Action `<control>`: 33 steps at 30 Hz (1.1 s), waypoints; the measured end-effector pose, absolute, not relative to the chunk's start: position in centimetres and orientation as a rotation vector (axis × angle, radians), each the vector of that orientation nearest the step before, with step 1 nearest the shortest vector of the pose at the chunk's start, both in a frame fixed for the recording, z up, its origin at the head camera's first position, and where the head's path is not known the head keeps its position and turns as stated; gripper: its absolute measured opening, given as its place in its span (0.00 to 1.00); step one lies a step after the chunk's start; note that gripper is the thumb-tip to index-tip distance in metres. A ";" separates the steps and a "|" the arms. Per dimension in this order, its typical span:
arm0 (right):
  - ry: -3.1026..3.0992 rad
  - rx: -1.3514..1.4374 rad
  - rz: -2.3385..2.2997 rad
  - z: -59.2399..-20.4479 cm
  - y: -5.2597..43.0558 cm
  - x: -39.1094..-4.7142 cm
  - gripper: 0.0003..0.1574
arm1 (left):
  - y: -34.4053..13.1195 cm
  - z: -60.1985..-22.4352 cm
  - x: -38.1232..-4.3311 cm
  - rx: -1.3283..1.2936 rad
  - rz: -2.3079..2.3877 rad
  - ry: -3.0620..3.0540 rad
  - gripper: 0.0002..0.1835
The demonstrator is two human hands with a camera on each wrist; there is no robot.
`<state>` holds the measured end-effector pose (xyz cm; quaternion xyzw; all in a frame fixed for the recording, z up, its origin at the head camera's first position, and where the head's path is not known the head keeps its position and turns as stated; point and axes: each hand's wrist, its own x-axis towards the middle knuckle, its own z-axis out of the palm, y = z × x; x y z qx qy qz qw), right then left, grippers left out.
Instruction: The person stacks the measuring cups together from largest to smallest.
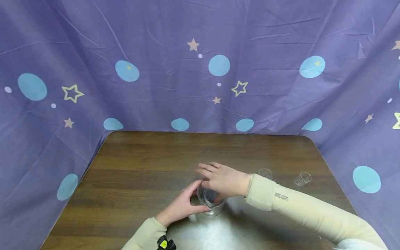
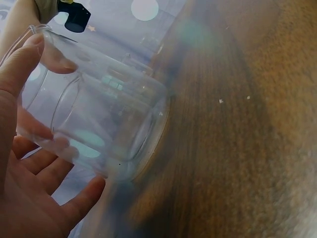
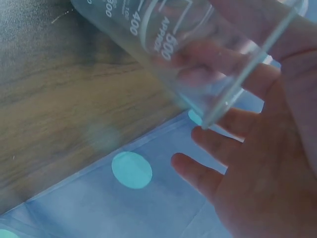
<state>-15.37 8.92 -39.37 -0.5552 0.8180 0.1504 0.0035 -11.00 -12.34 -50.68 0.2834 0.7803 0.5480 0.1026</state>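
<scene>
A large clear glass beaker (image 1: 213, 211) stands on the table, with white markings (image 3: 168, 47) visible in the right wrist view. My left hand (image 1: 182, 205) grips its side, thumb and fingers around the wall. Inside it is a smaller clear glass beaker (image 2: 111, 116), its rim below the large one's. My right hand (image 1: 223, 178) reaches over the mouth; thumb and index finger go down inside and appear to pinch the small beaker near its rim. Glass and reflections blur the exact contact. The right hand's other fingers (image 3: 198, 173) stay outside, spread.
Two small clear glass vessels stand right of the hands: one (image 1: 265, 173) partly behind the right sleeve, the other (image 1: 303, 178) farther right. The brown wooden table (image 1: 140, 166) is bordered by a purple curtain (image 1: 162, 69) with stars and blue dots.
</scene>
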 end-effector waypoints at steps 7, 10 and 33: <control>2.584 -1.784 0.311 -38.6 10.1 -15.5 0.35 | -12.3 -50.5 -11.1 0.821 1.612 2.319 0.46; 2.585 -1.765 0.259 -38.2 10.5 -15.6 0.33 | -12.2 -50.4 -11.2 0.818 1.612 2.324 0.47; 2.645 -1.718 0.046 -36.2 14.4 -15.3 0.26 | -12.4 -50.5 -11.3 0.886 1.614 2.309 0.48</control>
